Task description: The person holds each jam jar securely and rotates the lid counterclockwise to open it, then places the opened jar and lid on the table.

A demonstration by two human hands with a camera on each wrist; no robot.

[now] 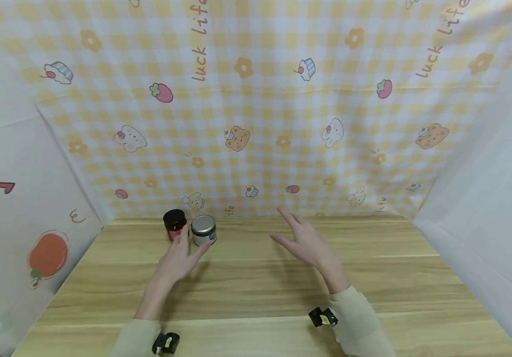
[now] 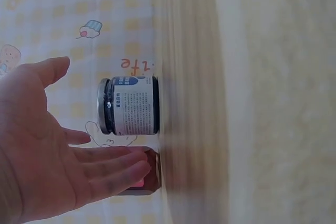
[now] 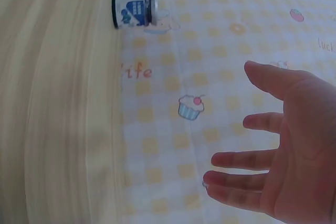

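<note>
Two jars stand side by side near the back left of the table. One has a black lid and a red label, the dark jar (image 1: 174,219); the other is a glass jar with a silver lid and a white-and-blue label, the silver-lidded jar (image 1: 203,230). My left hand (image 1: 178,260) reaches in front of them, its fingers extended by the dark jar and its thumb toward the silver-lidded one. In the left wrist view the fingers partly cover the dark jar (image 2: 152,174). Well to the right, my right hand (image 1: 305,240) hovers with fingers spread, holding nothing.
The wooden table (image 1: 238,292) runs back to a checked cloth (image 1: 264,114) hanging upright behind it. White cloth walls (image 1: 487,163) rise at both sides. A small black camera mount (image 1: 165,343) sits on each wrist.
</note>
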